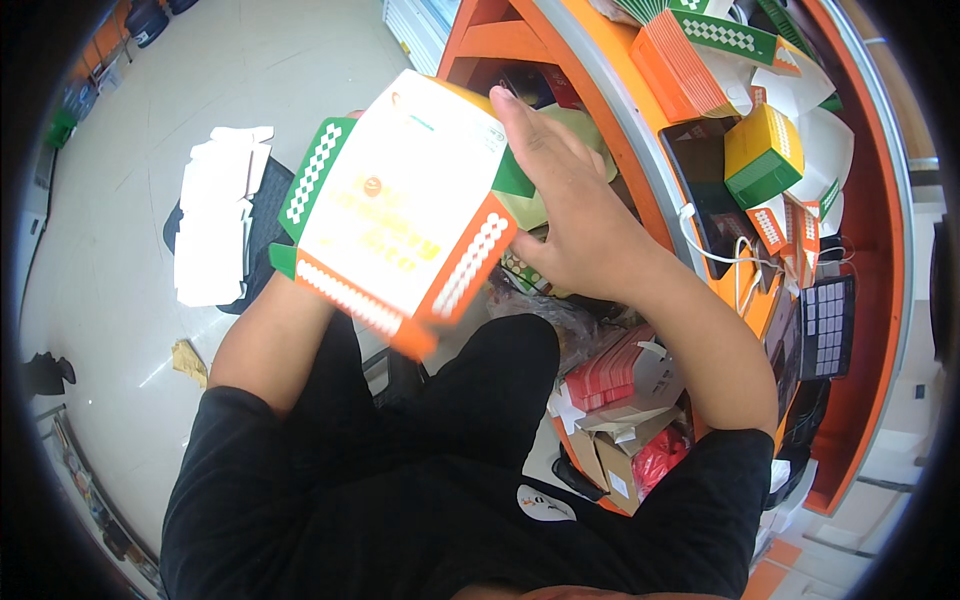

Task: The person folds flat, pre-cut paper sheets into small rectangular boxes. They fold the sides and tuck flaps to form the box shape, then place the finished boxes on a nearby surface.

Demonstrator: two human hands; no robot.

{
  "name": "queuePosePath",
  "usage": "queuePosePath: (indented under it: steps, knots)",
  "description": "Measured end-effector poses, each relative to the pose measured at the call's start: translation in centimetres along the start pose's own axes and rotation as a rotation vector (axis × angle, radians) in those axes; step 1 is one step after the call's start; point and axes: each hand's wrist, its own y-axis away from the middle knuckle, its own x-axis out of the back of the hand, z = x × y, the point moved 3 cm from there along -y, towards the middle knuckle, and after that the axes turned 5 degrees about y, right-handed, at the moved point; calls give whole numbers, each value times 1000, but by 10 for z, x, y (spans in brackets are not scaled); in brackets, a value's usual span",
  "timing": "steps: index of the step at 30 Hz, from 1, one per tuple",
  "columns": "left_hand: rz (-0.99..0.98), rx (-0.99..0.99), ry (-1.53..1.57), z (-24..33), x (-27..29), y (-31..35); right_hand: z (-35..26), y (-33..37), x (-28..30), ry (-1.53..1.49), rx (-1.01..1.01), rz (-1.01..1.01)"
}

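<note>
A partly folded paper food box (400,190), white with orange, green and yellow sides, is held up in front of me. Its orange flaps at the near end stand loose, and one corner is blurred. My left hand (356,114) is behind the box, nearly all hidden, with its forearm reaching up underneath. My right hand (565,190) spans the box's right side, a finger at the upper corner and the thumb by the orange flap. A green flap shows between the thumb and that finger.
White flat box blanks (215,220) lie on a black stool (270,215) at left. On the orange counter (640,110) at right are stacked orange blanks (680,70), a folded yellow-green box (765,150) and white cables (690,225). Below stands a carton (615,470) beside red packaging (605,380).
</note>
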Motion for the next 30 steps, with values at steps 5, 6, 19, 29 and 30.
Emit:
queuePosePath:
  steps: [5, 6, 19, 29, 30]
  knots:
    - [70, -14, 31, -3, -7, 9, 5, 0, 4, -82, -15, 213]
    - [75, -26, 24, -4, -9, 11, 6, 2, 3, -148, -42, 254]
    - [264, -187, -862, -34, -42, 14, -12, 8, -10, 172, 162, 402]
    - [164, -601, -1734, -16, -43, 15, -4, -1, 11, -306, -309, 286]
    - [123, -628, -1817, -16, -42, 17, -5, -1, 10, -276, -283, 297]
